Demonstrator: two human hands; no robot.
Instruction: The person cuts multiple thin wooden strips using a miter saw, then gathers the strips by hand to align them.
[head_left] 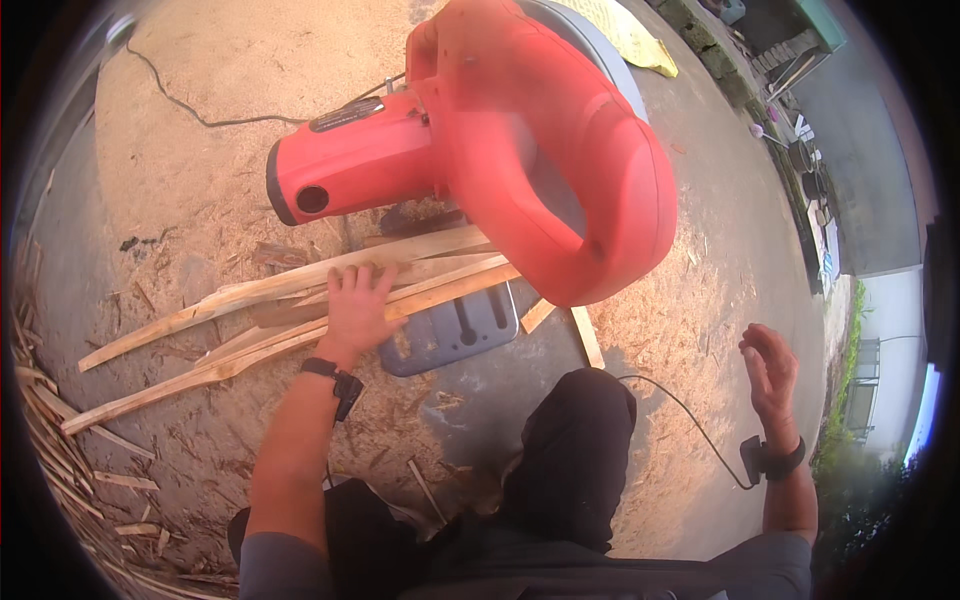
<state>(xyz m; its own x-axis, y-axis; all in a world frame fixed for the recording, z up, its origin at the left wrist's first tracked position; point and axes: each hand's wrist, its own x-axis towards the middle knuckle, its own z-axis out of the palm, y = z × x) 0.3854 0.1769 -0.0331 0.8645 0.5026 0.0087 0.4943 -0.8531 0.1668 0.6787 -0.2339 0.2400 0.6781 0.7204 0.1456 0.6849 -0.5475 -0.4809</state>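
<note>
Several long, pale wooden strips [250,345] lie across the base of a red power saw [560,150] with a big loop handle. My left hand [358,308] is closed over these strips, fingers splayed across the top and thumb on the near side. The strips' right ends pass beneath the saw's red body, which hides them and most of the blade. Part of the grey slotted base [450,335] shows below the wood. Out to the right, away from the saw, my right hand [770,368] is raised with nothing in it, its fingers loosely bent and the thumb apart.
Sawdust and wood chips [220,80] cover much of the concrete floor. A pile of thin offcuts [70,470] lies at the left edge. Black cord [690,425] trails near my right arm. A yellow sack [635,40] and a low wall [720,60] stand beyond the saw.
</note>
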